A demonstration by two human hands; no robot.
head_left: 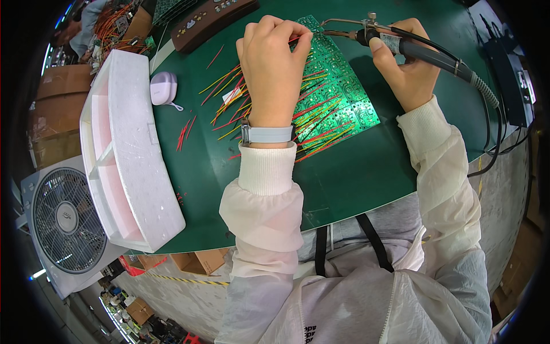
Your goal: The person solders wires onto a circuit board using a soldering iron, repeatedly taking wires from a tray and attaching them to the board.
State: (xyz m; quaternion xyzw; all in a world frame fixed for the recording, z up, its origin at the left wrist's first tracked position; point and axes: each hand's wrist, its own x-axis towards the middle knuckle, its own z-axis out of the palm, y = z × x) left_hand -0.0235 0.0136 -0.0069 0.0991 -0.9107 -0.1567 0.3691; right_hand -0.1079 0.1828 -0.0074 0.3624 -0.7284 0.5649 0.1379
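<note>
Well, the left hand [274,60] seems to pinch a red wire [294,39], likely light and bendy. The right hand [411,74] holds the soldering tool [427,54] by its handle [413,50], probably safest.

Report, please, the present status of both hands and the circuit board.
Left hand pinching red wire over green circuit board. Right hand gripping soldering tool, tips near board's far end. Left wrist hiding part of wires.

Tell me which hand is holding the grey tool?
The right hand grips the grey tool; the left hand, with the watch, reaches over the green board.
</note>
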